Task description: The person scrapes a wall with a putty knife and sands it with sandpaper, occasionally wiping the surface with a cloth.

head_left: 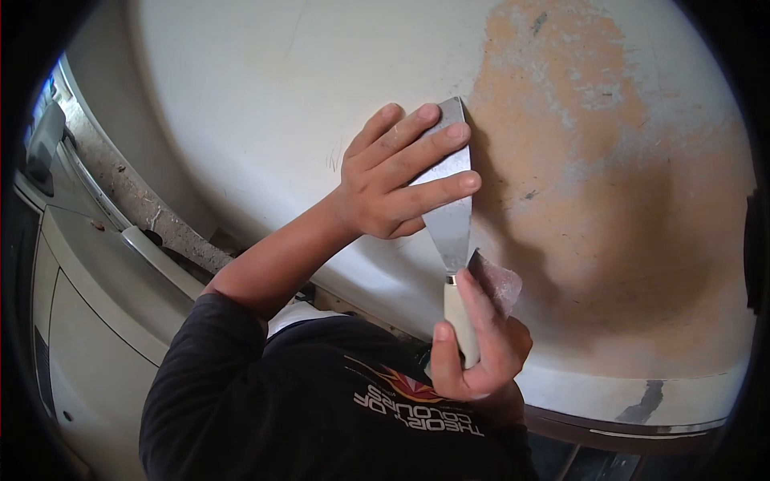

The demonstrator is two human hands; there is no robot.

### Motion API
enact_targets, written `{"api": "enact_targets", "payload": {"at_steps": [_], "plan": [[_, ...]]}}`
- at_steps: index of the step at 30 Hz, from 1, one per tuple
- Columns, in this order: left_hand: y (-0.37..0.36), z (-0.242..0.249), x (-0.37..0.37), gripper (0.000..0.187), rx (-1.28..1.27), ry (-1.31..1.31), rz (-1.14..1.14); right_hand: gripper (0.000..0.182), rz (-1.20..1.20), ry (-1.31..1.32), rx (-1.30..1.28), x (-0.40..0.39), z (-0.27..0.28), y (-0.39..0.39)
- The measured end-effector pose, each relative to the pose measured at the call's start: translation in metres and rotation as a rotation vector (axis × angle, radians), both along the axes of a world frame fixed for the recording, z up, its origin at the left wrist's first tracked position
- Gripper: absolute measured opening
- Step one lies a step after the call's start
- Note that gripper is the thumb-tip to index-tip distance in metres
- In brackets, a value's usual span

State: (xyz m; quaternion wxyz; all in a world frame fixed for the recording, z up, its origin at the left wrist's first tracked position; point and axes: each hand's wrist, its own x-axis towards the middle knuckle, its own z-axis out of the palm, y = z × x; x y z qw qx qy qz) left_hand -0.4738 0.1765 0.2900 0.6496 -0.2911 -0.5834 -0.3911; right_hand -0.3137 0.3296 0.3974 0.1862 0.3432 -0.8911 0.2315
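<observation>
A putty knife with a wide metal blade and a cream handle lies along the middle of the view, its blade edge close to a white curved panel. My left hand has its fingers spread flat across the blade. Wrapped round the handle is my right hand, with the thumb and a finger on either side of it. Beside that hand sticks out a flat pinkish piece with a dark edge; its kind I cannot tell. To the right of the blade, a tan patch with grey scuffs covers the panel.
At the left stands a beige vehicle door with a side mirror. Rough ground shows between it and the panel. A grey mark is low on the panel at the right, above a dark brown strip.
</observation>
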Motion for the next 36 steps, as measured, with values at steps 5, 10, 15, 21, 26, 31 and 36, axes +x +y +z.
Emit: {"api": "enact_targets", "payload": {"at_steps": [5, 10, 15, 21, 26, 31, 36], "plan": [[-0.005, 0.000, -0.003, 0.036, -0.086, 0.034, 0.066, 0.052, 0.026, 0.058, 0.026, 0.000, -0.005, 0.002], [-0.006, 0.002, -0.003, 0.036, -0.038, 0.004, 0.033, 0.052, 0.037, 0.057, 0.036, 0.003, -0.002, 0.001], [-0.004, 0.002, 0.000, 0.037, -0.044, 0.010, 0.024, 0.051, -0.006, 0.015, 0.013, 0.004, -0.007, -0.006], [-0.003, 0.010, 0.009, 0.033, -0.040, 0.029, 0.057, 0.051, 0.027, 0.051, -0.010, 0.001, -0.006, -0.004], [-0.012, 0.010, 0.004, 0.037, -0.151, 0.100, -0.003, 0.053, 0.058, 0.071, 0.015, 0.000, -0.007, -0.002], [-0.012, 0.010, 0.005, 0.034, -0.126, 0.085, -0.021, 0.053, 0.043, 0.028, -0.014, 0.001, -0.011, -0.003], [-0.012, 0.005, 0.006, 0.034, -0.160, 0.106, -0.020, 0.053, 0.049, 0.047, -0.023, 0.003, -0.016, -0.003]]}}
